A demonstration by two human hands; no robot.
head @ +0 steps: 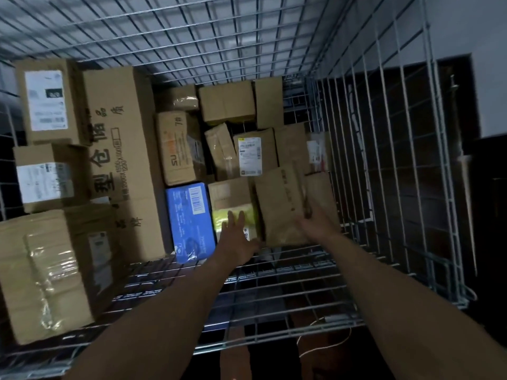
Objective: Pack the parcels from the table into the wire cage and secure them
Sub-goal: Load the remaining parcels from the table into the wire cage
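Wire cage [192, 37]: it fills our view, its mesh walls rising at 12 and 3 o'clock, and parcels already cover most of its floor.
Printed carton [118, 138]: the largest box stands at 10 o'clock from centre, with labelled cartons stacked against it at 9 o'clock.
Taped carton [46, 270]: it sits at 8 o'clock, close to the cage's near edge.
Brown parcel [277, 204]: the one we are handling lies inside the cage just off centre toward 4 o'clock, in the front row near the right-hand mesh.
Blue box [189, 223]: it lies at 8 o'clock from centre, at the left end of that front row.
Yellow-taped parcel [230, 196]: it sits between the blue box and the brown parcel, touching both as far as we can see.
Step in hand: we judge that we are seating the brown parcel into the front row.
Next move: it probably calls for pressing the parcel flush with its neighbours, then letting go and reaching for another.
Left hand [237, 239]: the arm reaches in from 7 o'clock, and the fingers lie straight and released over the yellow tape.
Right hand [312, 220]: the arm reaches in from 5 o'clock to the brown parcel's right edge. It is too blurred for us to tell whether it is grasping or only pressing.
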